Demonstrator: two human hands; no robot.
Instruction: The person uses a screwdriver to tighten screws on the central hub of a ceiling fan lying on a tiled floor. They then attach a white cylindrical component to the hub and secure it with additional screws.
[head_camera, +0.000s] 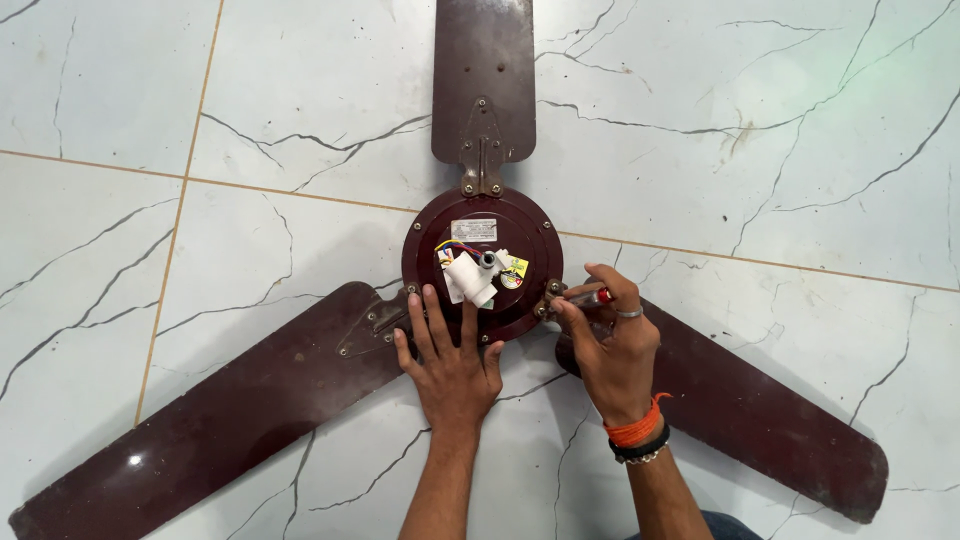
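Centrally, a white rectangular label (473, 230) tops the maroon fan hub (430, 250).

A small white rectangular label (473, 230) sits on the fan's round hub, a yellow sticker (514, 268) just below-right.

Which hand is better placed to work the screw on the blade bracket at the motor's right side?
The right hand. It already holds the red-handled screwdriver with its tip at that bracket. The left hand lies flat, fingers spread, on the motor housing and the left blade's root, seemingly steadying the fan.
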